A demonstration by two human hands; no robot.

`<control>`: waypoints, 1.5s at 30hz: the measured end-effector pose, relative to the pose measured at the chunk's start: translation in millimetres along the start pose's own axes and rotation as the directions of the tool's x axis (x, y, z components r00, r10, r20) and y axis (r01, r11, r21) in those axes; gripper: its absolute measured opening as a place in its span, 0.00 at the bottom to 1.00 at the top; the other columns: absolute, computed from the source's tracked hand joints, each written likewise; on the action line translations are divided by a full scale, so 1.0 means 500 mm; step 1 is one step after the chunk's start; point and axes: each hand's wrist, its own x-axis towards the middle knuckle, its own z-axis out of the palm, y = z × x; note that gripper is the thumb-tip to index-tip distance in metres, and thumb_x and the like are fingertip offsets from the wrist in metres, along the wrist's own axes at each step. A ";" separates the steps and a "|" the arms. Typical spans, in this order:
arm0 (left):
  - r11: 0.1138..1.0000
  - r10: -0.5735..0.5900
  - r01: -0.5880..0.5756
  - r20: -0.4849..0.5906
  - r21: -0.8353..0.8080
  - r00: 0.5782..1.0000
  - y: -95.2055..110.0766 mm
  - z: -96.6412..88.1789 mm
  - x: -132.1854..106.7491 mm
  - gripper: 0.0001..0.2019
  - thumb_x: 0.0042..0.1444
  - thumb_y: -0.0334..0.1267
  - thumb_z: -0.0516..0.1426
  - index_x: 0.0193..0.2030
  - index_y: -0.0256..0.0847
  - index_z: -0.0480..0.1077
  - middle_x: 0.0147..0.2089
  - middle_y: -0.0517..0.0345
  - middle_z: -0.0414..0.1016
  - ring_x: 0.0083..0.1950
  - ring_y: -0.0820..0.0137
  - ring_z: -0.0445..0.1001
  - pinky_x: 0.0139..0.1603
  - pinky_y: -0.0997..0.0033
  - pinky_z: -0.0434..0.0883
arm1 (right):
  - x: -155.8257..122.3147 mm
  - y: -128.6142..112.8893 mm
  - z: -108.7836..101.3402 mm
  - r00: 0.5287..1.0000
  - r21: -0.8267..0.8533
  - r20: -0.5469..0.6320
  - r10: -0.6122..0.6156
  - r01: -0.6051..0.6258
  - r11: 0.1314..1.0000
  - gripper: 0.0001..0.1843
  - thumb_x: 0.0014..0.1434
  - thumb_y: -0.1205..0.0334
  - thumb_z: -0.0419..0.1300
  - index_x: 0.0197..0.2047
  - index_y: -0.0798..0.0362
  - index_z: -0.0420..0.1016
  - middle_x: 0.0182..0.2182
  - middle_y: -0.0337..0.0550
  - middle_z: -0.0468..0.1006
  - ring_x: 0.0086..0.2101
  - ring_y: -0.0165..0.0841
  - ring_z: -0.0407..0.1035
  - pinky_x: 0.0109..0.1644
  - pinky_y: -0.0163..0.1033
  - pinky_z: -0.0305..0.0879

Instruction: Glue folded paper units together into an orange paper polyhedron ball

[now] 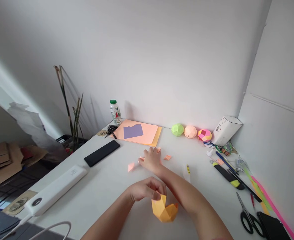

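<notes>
1. Left hand (147,190) pinches the rim of a yellow-orange faceted paper shell (162,213) between thumb and fingers; take that shell as the clock's centre, with 12 o'clock toward the wall.
2. Right hand (150,159) is stretched out just short of 12 o'clock, fingers spread and turned down among peach folded pieces (167,157); whether they grip one, I cannot tell.
3. Panels of the shell already join into a bowl-like underside, while its upper side gapes; I judge it roughly half built, with that opening left to close.
4. Loose peach pieces lie at 12 and between 10 and 11 o'clock, none visibly attached to the shell.
5. Around 1 o'clock, by the wall, a green ball (177,130), a peach ball (190,131) and a multicoloured ball (204,135) look finished from this side.
6. Between 11 and 12, a notched purple sheet (133,131) tops peach paper (149,133).
7. A utility knife (225,174) lies at 2, scissors (247,216) at 3.
</notes>
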 end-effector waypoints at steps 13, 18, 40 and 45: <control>0.996 -0.001 -0.019 0.228 0.089 0.974 -0.023 -0.008 0.000 0.07 0.40 0.37 0.63 0.29 0.38 0.75 0.32 0.57 0.73 0.37 0.66 0.68 0.41 0.65 0.66 | -0.060 -0.050 0.005 0.808 -0.089 -0.012 -0.590 0.587 0.805 0.25 0.59 0.42 0.49 0.52 0.49 0.66 0.57 0.47 0.63 0.57 0.47 0.49 0.61 0.57 0.38; 0.994 0.017 -0.048 0.288 0.101 0.957 -0.016 -0.007 -0.001 0.08 0.42 0.39 0.63 0.28 0.37 0.74 0.33 0.56 0.73 0.38 0.66 0.69 0.41 0.66 0.66 | -0.064 -0.020 0.018 0.843 -0.114 -0.002 -0.537 0.534 0.838 0.17 0.65 0.55 0.45 0.48 0.50 0.70 0.50 0.46 0.70 0.55 0.44 0.53 0.62 0.55 0.36; 0.996 0.091 -0.078 0.330 -0.052 0.940 -0.012 -0.009 -0.003 0.12 0.39 0.43 0.65 0.23 0.36 0.72 0.28 0.53 0.72 0.36 0.61 0.71 0.37 0.63 0.65 | -0.069 -0.017 -0.005 0.812 -0.057 0.073 -0.580 0.584 0.810 0.21 0.61 0.50 0.51 0.54 0.49 0.66 0.62 0.44 0.56 0.63 0.42 0.39 0.65 0.52 0.29; 0.995 0.076 -0.057 0.269 -0.076 0.960 -0.015 -0.009 -0.005 0.11 0.39 0.41 0.65 0.23 0.35 0.72 0.29 0.52 0.72 0.36 0.61 0.70 0.36 0.64 0.65 | -0.043 0.004 -0.010 0.979 -0.086 0.018 -0.202 0.202 0.976 0.21 0.61 0.57 0.50 0.53 0.58 0.67 0.59 0.58 0.59 0.62 0.54 0.38 0.61 0.62 0.28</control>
